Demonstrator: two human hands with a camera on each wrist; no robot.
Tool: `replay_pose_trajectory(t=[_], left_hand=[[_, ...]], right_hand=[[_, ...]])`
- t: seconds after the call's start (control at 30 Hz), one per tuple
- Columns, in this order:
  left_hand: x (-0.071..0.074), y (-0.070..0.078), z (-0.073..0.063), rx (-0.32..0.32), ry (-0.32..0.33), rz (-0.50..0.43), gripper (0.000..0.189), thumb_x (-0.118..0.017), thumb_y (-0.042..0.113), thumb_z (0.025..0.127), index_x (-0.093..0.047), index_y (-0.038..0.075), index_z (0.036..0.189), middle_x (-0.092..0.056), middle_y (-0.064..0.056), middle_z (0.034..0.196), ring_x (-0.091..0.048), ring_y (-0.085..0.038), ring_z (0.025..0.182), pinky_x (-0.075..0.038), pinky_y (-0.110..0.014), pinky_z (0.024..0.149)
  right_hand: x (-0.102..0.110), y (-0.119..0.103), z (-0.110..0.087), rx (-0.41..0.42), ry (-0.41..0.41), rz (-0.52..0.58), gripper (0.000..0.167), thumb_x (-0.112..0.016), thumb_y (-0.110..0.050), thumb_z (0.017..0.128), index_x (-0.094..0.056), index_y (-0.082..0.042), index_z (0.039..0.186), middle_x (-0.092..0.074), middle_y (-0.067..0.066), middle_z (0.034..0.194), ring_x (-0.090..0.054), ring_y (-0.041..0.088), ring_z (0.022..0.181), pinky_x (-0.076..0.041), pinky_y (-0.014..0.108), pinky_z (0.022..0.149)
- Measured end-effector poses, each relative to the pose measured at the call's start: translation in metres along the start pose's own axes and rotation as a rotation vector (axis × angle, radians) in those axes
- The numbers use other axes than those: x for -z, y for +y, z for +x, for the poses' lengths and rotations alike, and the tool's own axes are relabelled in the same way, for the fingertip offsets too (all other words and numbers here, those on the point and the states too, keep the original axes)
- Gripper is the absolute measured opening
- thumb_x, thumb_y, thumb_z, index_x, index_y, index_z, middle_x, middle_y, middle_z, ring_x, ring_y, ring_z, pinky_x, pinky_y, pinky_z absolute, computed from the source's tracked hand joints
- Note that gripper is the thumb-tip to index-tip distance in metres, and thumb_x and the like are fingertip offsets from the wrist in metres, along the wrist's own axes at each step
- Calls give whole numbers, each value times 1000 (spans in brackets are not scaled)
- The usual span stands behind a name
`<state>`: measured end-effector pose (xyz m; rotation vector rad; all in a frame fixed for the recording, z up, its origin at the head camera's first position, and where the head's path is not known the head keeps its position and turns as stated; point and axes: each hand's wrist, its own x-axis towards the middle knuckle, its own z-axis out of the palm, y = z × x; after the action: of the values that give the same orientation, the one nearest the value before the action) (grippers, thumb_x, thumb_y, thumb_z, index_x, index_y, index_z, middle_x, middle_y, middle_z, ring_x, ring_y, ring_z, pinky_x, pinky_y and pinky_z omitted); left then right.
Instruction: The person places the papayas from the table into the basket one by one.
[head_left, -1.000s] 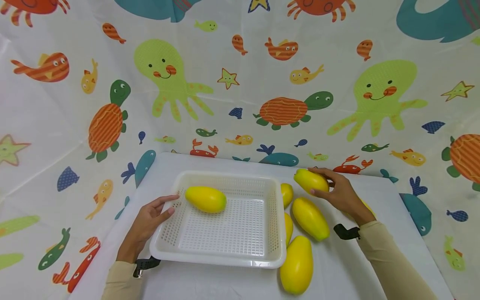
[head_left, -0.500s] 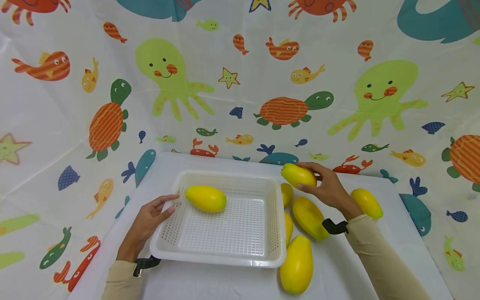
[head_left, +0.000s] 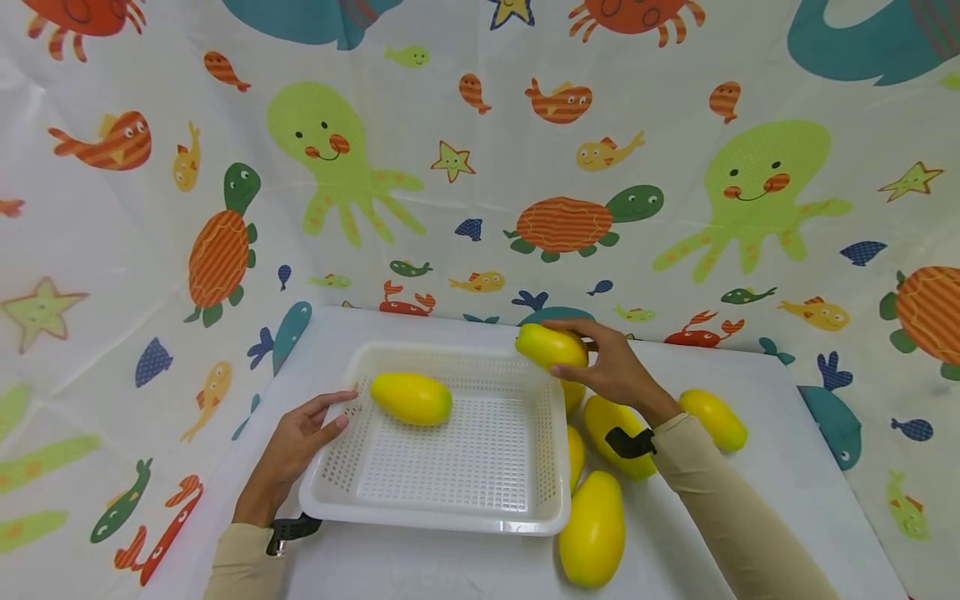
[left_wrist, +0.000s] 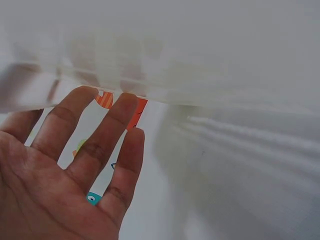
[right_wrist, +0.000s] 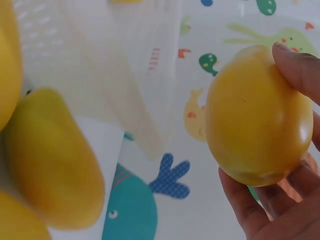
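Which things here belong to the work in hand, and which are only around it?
Seem to belong: held fruit, in the right hand; white basket, left hand at its side; basket fruit; probably the loose fruits.

Only around: sea-animal backdrop; white table; black wrist straps.

The head camera looks forward and down, from above the near side of the table [head_left: 375,567], and takes in the white basket [head_left: 450,471] and the patterned curtain [head_left: 420,108] behind. The left wrist camera stands very near the left hand [left_wrist: 60,192], facing its palm; the right one looks closely at the right hand [right_wrist: 292,215] and its yellow fruit [right_wrist: 257,117], both also in the head view.
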<state>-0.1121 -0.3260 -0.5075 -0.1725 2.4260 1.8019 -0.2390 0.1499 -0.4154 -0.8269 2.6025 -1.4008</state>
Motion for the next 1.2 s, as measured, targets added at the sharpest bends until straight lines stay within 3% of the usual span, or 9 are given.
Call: replay_pose_trajectory(t=[0.27,0.8,1.2], left_hand=[[1,-2,-1,12,7,-15,53,-69,37,104,-56,21,154,-50,-10,165,-77,-24,112,-67,-37,88],[1,-8,2,-24,-7,-38,51,-67,32,106,-55,20,154,-48,-11,166,-77,-27,112,-67,-40,86],[2,-5,3,-25,-13,-27,52,-68,34,105,-56,19,153,-50,-14,164,-78,-25,109,-67,-40,85]], right_hand=[[-22,-18,15,34,-28,2,62,-88,-23,90,-63,-27,147,-62,-1,151,-59,26,134,-53,55,112],[-61,-44,38,97,-130,7,63,-89,-22,89,-64,-27,146,-63,-1,150,-61,24,130,-56,49,110],[-84,-42,47,97,-216,-11,60,-88,-19,90,-63,-26,145,-64,-5,148,-61,19,127,-57,42,110]])
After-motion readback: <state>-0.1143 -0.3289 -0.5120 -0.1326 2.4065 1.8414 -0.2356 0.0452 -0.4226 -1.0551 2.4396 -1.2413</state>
